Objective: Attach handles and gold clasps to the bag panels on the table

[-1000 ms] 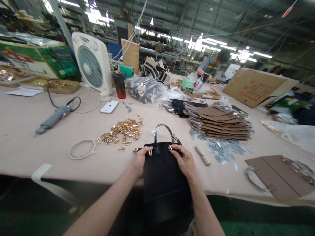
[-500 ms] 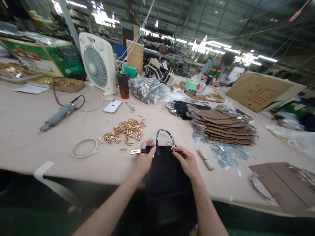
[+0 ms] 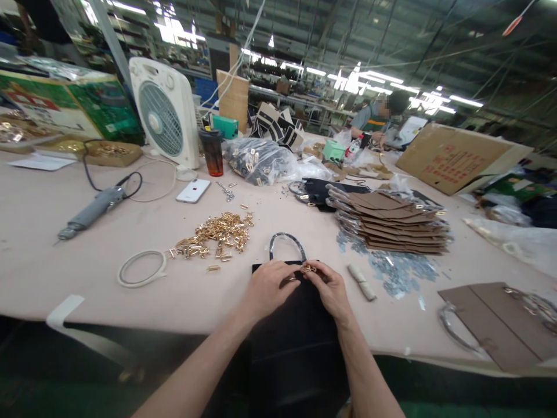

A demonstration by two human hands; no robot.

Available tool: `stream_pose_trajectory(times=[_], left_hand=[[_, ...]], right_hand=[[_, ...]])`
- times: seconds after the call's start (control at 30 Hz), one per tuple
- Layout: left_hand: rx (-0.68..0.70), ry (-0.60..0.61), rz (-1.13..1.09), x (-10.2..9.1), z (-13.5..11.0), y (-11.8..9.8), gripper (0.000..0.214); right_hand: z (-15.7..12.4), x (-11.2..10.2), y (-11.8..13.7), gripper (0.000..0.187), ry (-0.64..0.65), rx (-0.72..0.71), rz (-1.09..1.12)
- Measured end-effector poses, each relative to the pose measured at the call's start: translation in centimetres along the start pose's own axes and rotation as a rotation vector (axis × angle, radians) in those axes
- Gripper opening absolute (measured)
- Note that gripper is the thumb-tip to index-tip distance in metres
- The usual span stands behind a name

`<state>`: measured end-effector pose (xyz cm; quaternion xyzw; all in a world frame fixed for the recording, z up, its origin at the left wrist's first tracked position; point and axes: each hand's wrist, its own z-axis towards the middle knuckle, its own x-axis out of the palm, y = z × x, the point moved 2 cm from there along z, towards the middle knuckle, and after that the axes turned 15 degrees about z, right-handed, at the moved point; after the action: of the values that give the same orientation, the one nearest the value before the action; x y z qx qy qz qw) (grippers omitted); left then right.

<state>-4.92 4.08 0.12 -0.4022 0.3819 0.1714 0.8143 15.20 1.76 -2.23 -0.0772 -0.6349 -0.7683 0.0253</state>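
Note:
A black handbag (image 3: 300,354) hangs upright before me at the table's front edge, its dark handle (image 3: 287,235) looped up from the top edge. My left hand (image 3: 270,285) lies across the bag's top, thumb and fingers closed round a small metal piece, mostly hidden. Close beside it, my right hand (image 3: 328,285) pinches a gold metal fitting (image 3: 308,269) at the top edge. The fingertips of both hands nearly meet there. Beyond them, small gold fittings (image 3: 221,232) lie in a loose pile on the table.
Left of the pile are a tape roll (image 3: 143,268), a grey electric screwdriver (image 3: 93,212), a phone (image 3: 194,190) and a fan (image 3: 163,113). To the right lie stacked brown bags (image 3: 395,220), silvery pieces (image 3: 400,273) and another brown bag (image 3: 487,322). A co-worker (image 3: 374,122) sits farther back.
My left hand has moved right, from the bag's left corner to the middle of its top edge beside my right hand. The strap with a gold plate no longer sticks out to the left.

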Motion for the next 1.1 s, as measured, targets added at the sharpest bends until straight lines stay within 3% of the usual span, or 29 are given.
stream_pose_trajectory(times=[0.2, 0.37, 0.73, 0.87, 0.97, 1.03, 1.1], left_hand=[[-0.069, -0.105, -0.021, 0.8, 0.4, -0.9, 0.022], [-0.123, -0.117, -0.018, 1.4, 0.7, -0.8, 0.016], [-0.119, -0.229, 0.022, 2.3, 0.2, -0.8, 0.008], [-0.123, -0.205, -0.044, 1.4, -0.1, -0.3, 0.015], [-0.263, -0.281, -0.023, 0.1, -0.9, 1.4, 0.029], [-0.343, -0.316, 0.084, -0.7, -1.5, 2.6, 0.026], [-0.378, -0.286, 0.181, -1.2, -2.0, 3.6, 0.023]], right_hand=[[-0.1, 0.2, 0.0, 0.025, -0.024, -0.01, -0.013], [-0.2, 0.3, -0.1, 0.023, -0.016, -0.014, 0.0], [-0.2, 0.2, -0.9, 0.02, 0.036, -0.05, -0.044], [-0.2, 0.0, -0.7, 0.025, -0.036, -0.066, -0.048], [-0.7, -0.4, -0.2, 0.028, -0.11, -0.09, -0.068], [-1.2, -0.2, 0.4, 0.025, -0.06, -0.1, -0.147], [-1.7, 0.3, 1.0, 0.019, 0.075, -0.115, -0.266]])
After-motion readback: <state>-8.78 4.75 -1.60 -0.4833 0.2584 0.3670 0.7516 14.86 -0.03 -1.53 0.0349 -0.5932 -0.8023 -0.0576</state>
